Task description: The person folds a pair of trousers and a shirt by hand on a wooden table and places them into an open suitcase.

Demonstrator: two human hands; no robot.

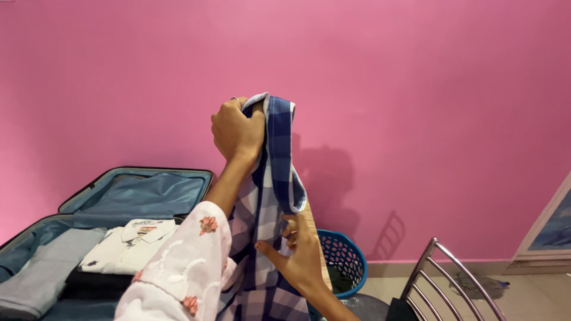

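My left hand is raised in front of the pink wall and grips the top of a blue and white checked cloth, which hangs down from it. My left arm wears a white sleeve with small pink flowers. Lower down, my right hand touches the hanging cloth from the right side, its fingers spread against the fabric. The bottom of the cloth runs out of the frame.
An open blue suitcase lies at the left with a folded white printed shirt, a grey folded garment and something dark inside. A blue laundry basket stands by the wall. A metal chair back rises at lower right.
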